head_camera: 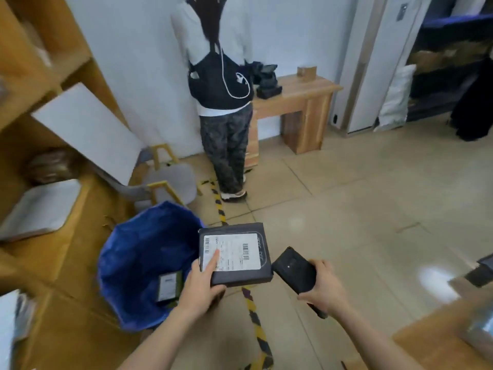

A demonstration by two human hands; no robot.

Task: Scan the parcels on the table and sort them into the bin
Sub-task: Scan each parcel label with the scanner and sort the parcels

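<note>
Just left of the left hand (201, 283) pinching the parcel (234, 253) corner sits the bin (128, 252); right hand (324, 285) grips the scanner (294, 271), floor (346, 209) open beyond.

parcel (234, 256) right of bin (138, 263), scanner (294, 271) right of parcel

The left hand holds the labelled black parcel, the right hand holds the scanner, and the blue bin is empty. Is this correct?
Not empty: the head view shows one small parcel lying inside the blue bin. The rest is right.
</note>
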